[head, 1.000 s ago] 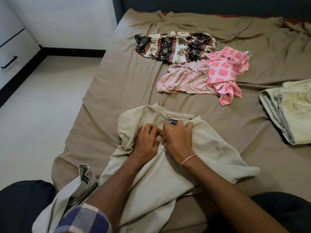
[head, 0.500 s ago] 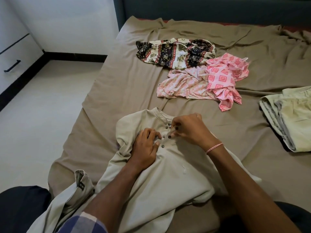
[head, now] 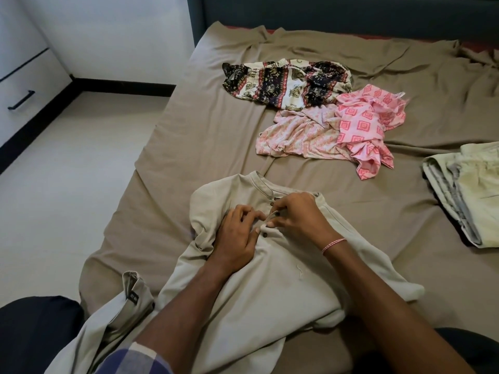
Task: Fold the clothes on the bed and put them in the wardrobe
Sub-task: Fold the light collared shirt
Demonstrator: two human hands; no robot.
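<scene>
Softly creased beige shirt [head: 283, 279], round dark buttons [head: 265, 234], wrinkled sheet [head: 216, 147].

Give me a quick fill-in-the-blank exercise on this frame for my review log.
1. The left hand and right hand pinch the shirt beside its ____.
2. The thread band sits on the ____ wrist.
3. The patterned garment beyond the pink garment is printed with ____.
4. The folded pale garment lies at the view's ____ edge.
Missing words: buttons; right; elephants; right.

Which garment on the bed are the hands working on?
The beige shirt at the near edge; the patterned garment, pink garments and pale green garment lie untouched.
</scene>
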